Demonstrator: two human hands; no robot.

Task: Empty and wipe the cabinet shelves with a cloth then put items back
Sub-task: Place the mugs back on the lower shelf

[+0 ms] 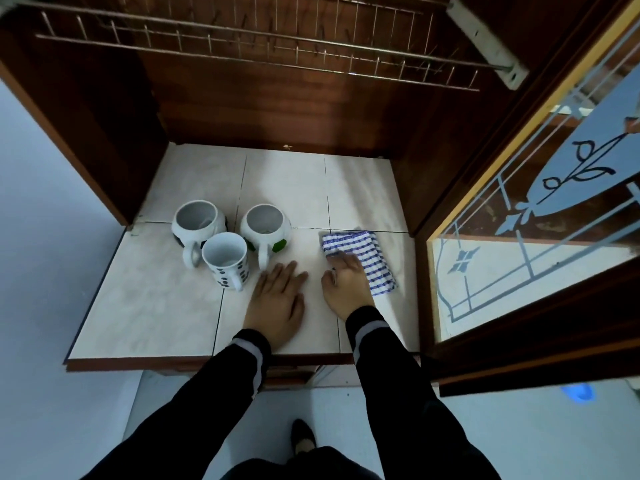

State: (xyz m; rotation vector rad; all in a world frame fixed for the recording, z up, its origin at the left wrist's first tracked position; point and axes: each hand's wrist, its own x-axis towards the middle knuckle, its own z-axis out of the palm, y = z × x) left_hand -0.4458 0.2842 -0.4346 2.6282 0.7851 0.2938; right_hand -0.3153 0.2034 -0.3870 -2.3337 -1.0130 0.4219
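Slanting far-left to near-right, cloth (376,262)

The shelf floor (149,299) is of pale ceramic tiles, smooth and slightly glossy, and the cabinet walls (270,109) around it are dark reddish wood with visible grain and a low sheen. The wire rack (242,60) above is thin bare metal, and the door frame (519,358) is the same dark wood around a glass pane (519,271), partly frosted, partly clear. The dotted mug (225,258), the left round mug (197,220) and the right round mug (265,221) are smooth glazed ceramic, while the striped cloth (367,258) is a soft, matt woven textile.
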